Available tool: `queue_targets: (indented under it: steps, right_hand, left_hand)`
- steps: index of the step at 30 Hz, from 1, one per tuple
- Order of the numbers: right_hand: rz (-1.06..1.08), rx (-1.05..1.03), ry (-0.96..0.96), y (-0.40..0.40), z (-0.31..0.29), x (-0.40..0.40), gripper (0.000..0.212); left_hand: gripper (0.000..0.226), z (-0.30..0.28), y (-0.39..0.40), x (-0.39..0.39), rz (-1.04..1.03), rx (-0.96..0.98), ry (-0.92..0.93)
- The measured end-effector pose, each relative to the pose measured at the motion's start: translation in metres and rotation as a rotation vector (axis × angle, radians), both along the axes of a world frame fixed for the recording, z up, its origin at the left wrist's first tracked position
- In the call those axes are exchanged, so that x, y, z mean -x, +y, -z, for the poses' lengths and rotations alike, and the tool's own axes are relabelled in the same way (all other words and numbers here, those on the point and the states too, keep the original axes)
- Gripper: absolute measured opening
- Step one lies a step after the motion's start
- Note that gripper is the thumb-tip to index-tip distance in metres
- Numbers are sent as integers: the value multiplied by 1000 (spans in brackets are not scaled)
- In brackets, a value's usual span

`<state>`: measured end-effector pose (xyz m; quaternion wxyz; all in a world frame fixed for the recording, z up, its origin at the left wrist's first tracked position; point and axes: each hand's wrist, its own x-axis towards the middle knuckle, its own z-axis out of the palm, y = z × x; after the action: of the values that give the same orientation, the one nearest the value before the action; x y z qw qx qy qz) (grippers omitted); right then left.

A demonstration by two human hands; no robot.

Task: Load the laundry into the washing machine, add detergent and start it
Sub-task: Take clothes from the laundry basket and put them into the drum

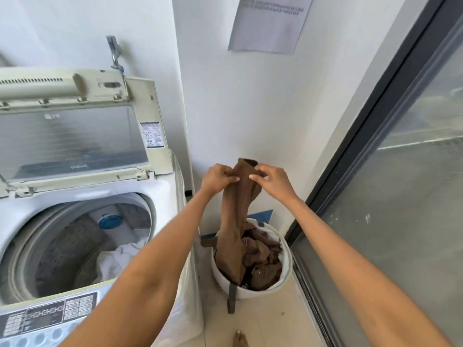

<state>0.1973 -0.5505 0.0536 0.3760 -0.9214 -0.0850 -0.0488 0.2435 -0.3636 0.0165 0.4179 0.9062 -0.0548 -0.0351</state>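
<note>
Head view of the loading step. The left hand [218,178] and the right hand [271,181] each pinch the top edge of a brown garment [238,221] between thumb and fingertips, the two grips close together on either side of its upper end. The garment hangs from them with its long axis near vertical; its lower part trails into the white laundry basket [288,266] on the floor, where more brown clothing [263,256] lies heaped, so the piece is lifted but not yet clear of the pile. A dark strap [231,300] hangs over the basket's near rim.

The top-loading washing machine [172,196] stands to the person's left of the basket, just beside it, with its lid [70,141] raised against the wall and the drum [62,246] exposed. White laundry [117,256] already lies at the drum's bottom. The control panel [47,316] runs along the near edge of the machine.

The relation that governs the coming move: the drum opening lies to the left of both hands and lower than the held edge, and the left arm is the nearer to it. By this reading the garment must first rise until its tail leaves the basket, then travel leftward over the machine's rim. No detergent container is visible, and loading looks only partly done, with detergent and start still ahead
</note>
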Motion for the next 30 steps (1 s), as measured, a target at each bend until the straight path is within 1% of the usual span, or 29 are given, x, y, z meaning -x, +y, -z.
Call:
queue_targets:
  steps: [4, 6, 8, 10, 11, 12, 13, 15, 16, 18, 21, 22, 25, 26, 28, 30]
  right_hand:
    - [33, 67, -64, 20, -48, 2, 18]
    - [99, 92, -93, 25, -63, 6, 26]
    - [119, 159, -19, 29, -71, 10, 43]
    - [80, 313, 106, 37, -68, 13, 59]
    - [81, 335, 144, 42, -64, 13, 65]
    - [114, 297, 152, 49, -60, 13, 66]
    - [174, 219, 129, 55, -59, 12, 62]
    - [327, 71, 5, 64, -68, 8, 48]
    - [377, 31, -60, 66, -77, 5, 42]
    - [400, 12, -145, 67, -99, -3, 35]
    - [397, -8, -233, 65, -128, -15, 32]
    - [414, -32, -249, 64, -136, -19, 32]
    - [445, -138, -277, 56, -166, -31, 26]
    - [447, -177, -288, 51, -178, -37, 30]
    - [473, -209, -330, 41, -200, -45, 43]
    - [478, -252, -362, 34, -223, -48, 47]
  left_hand:
    - [19, -52, 3, 11, -116, 87, -69]
    - [15, -71, -1, 18, -155, 153, -91]
    - [15, -88, -6, 24, -179, 196, -110]
    - [19, -107, -12, 26, -211, 219, -136]
    - [22, -117, -16, 26, -227, 237, -161]
    - [23, -126, -20, 24, -238, 255, -185]
    - [23, -136, -23, 22, -239, 269, -211]
    - [21, -153, -27, 19, -223, 289, -255]
    - [20, -161, -28, 16, -226, 318, -280]
    - [20, -176, -25, 15, -240, 435, -349]
    - [15, -190, -20, 18, -188, 554, -463]
    - [14, -188, -19, 19, -165, 591, -468]
    - [39, -154, -16, 27, -186, 682, -346]
    - [47, -133, -15, 29, -212, 670, -276]
    - [60, -82, -10, 40, -201, 563, -58]
    - [70, -41, -9, 56, -118, 434, 187]
